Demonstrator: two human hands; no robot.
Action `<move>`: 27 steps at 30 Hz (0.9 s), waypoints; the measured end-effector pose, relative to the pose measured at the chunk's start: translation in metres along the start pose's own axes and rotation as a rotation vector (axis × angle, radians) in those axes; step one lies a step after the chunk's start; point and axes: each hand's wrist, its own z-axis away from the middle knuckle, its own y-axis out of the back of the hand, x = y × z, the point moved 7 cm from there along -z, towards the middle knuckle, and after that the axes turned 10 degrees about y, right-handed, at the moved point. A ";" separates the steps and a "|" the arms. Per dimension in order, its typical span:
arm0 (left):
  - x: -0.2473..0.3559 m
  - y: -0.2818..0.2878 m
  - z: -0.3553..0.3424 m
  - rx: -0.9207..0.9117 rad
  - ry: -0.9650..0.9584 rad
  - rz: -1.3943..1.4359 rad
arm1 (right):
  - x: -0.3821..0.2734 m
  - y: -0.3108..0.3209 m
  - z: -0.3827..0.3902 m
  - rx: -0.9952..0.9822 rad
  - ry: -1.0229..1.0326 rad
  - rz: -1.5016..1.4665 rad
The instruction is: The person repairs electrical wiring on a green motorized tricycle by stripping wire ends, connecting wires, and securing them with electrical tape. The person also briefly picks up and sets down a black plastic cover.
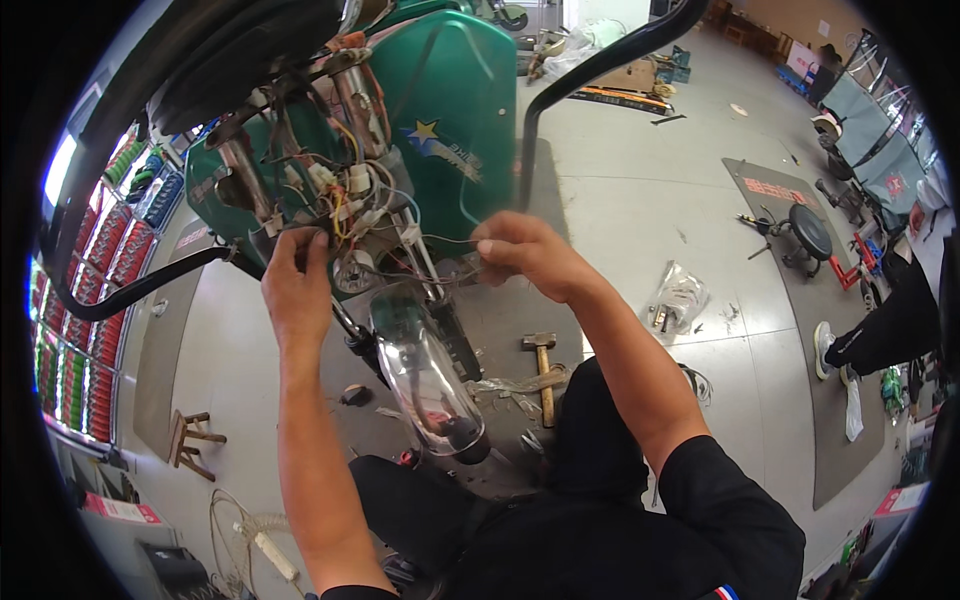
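A partly stripped three-wheeler or scooter front, with a dark green leg shield (450, 120), stands before me. From its steering column hangs a tangle of coloured wires and white connectors (358, 180). My right hand (532, 255) pinches a thin wire at the tangle's right side, and the wire runs left from the fingertips. At the left edge of the tangle my left hand (298, 285) has thumb and fingers pressed together; whatever they hold is too small to make out. Below the hands sits a shiny chrome front mudguard (425, 380), between the fork legs.
Black bent tubes (560, 90) arch around the vehicle on both sides. On the floor lie a hammer (543, 375), pliers (531, 440) and a clear plastic bag (678, 298). A small wooden stool (192, 440) stands left. Another person (890, 320) is at the right, near a round-seated stool (808, 232).
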 end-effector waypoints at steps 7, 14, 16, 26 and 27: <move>-0.005 -0.001 0.013 0.085 -0.022 0.073 | -0.032 0.015 0.026 -0.015 -0.031 -0.265; -0.035 -0.050 0.091 0.048 0.204 0.312 | -0.026 0.018 0.037 -0.038 0.009 -0.362; -0.040 -0.072 0.101 -0.029 0.247 0.406 | -0.022 0.015 0.036 -0.025 0.011 -0.386; -0.069 -0.113 0.106 -0.274 0.505 1.004 | 0.008 0.000 0.015 0.089 0.034 -0.026; -0.070 -0.112 0.109 -0.281 0.534 1.068 | 0.012 -0.004 0.011 0.080 0.024 0.089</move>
